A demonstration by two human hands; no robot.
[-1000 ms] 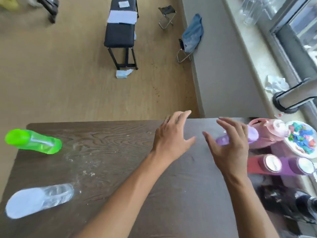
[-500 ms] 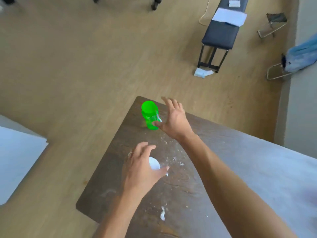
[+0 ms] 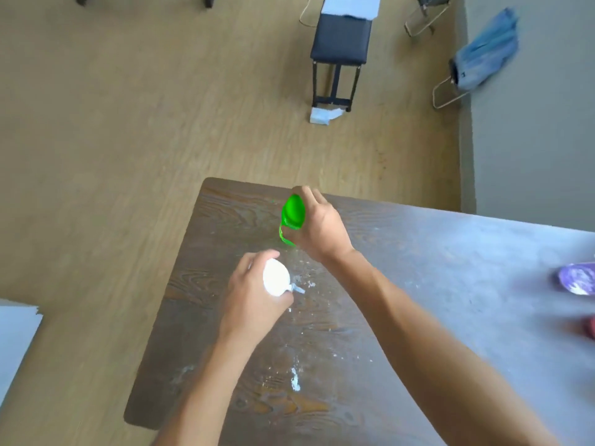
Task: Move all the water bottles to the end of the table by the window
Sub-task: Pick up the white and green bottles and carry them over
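A green bottle (image 3: 292, 214) stands near the far left corner of the dark wooden table (image 3: 206, 252), with my right hand (image 3: 317, 225) wrapped around its side. Closer to me, my left hand (image 3: 254, 296) grips a clear bottle with a white cap (image 3: 276, 281); only the cap and a bit of the body show. At the right edge a purple bottle (image 3: 578, 279) and a red bottle (image 3: 589, 326) appear blurred.
White flecks and smears mark the table top around (image 3: 294, 381). On the floor beyond stand a black bench (image 3: 339, 43), a folding stool (image 3: 425, 14) and a blue cloth on a chair frame (image 3: 486, 62). A white surface (image 3: 16, 342) sits at the left.
The view swung left from the window end to the table's other end. Both hands reached the two bottles and closed on them: right on the green one, left on the white-capped one.
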